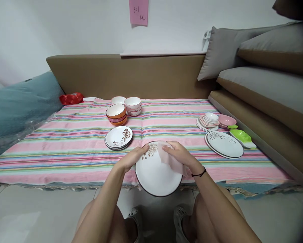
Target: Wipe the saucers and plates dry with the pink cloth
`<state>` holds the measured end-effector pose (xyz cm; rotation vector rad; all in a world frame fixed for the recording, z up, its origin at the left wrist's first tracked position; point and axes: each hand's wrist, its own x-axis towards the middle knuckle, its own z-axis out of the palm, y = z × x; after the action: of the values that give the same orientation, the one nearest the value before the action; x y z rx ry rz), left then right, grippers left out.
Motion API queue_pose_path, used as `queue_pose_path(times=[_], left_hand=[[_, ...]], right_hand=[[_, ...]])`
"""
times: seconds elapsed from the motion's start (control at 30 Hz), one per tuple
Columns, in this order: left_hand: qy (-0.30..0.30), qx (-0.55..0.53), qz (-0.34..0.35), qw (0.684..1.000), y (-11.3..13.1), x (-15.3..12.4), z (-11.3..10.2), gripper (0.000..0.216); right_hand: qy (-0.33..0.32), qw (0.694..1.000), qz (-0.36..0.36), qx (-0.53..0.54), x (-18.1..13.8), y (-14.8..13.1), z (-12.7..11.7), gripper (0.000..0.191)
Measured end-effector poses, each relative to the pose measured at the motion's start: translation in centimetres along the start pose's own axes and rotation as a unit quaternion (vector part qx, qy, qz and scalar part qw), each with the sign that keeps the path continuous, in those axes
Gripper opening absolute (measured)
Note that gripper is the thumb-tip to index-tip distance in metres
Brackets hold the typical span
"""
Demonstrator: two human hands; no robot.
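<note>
A large white plate [158,175] with a dark rim and a brown flower print is held up over the front edge of the striped cloth. My left hand [135,157] grips its upper left rim, thumb on the face and the other fingers hidden beneath. My right hand [178,153] is closed on a thin, pale wiping cloth or tissue [170,158], which lies against the plate's upper right side. Just left of my left hand, a stack of smaller flowered plates [118,136] rests on the striped cloth [88,162].
Stacked orange bowls [116,114] and white bowls [133,105] stand behind the small plates. To the right are oval plates [224,145], a green dish [242,137], a pink bowl [226,120] and small stacked dishes [211,118]. Cushions [268,84] rise at the right, a blue one [25,101] at the left.
</note>
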<state>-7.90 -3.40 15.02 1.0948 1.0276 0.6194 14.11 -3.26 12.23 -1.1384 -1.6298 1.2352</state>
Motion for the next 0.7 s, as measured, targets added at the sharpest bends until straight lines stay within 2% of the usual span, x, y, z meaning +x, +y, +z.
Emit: queue_pose_path(times=[0.23,0.33,0.47,0.57,0.7], left_hand=[[-0.077,0.041,-0.056,0.995,-0.5,-0.1,-0.1,0.036],[-0.071,0.060,-0.055,0.994,-0.3,-0.1,-0.2,0.036],[-0.043,0.055,-0.028,0.997,0.3,-0.2,-0.4,0.040],[-0.014,-0.031,-0.008,0.999,0.2,0.1,-0.6,0.042],[0.151,-0.141,0.075,0.976,-0.8,1.5,-0.3,0.045]], right_hand=[[-0.148,0.989,-0.023,0.011,0.2,-0.5,2.4,0.033],[-0.162,0.985,-0.055,0.004,0.3,-0.9,2.9,0.032],[-0.071,0.996,-0.043,-0.017,0.6,-1.0,2.3,0.032],[0.040,0.998,-0.040,-0.002,0.9,-0.3,1.6,0.030],[0.174,0.982,-0.015,0.070,1.1,1.0,2.1,0.030]])
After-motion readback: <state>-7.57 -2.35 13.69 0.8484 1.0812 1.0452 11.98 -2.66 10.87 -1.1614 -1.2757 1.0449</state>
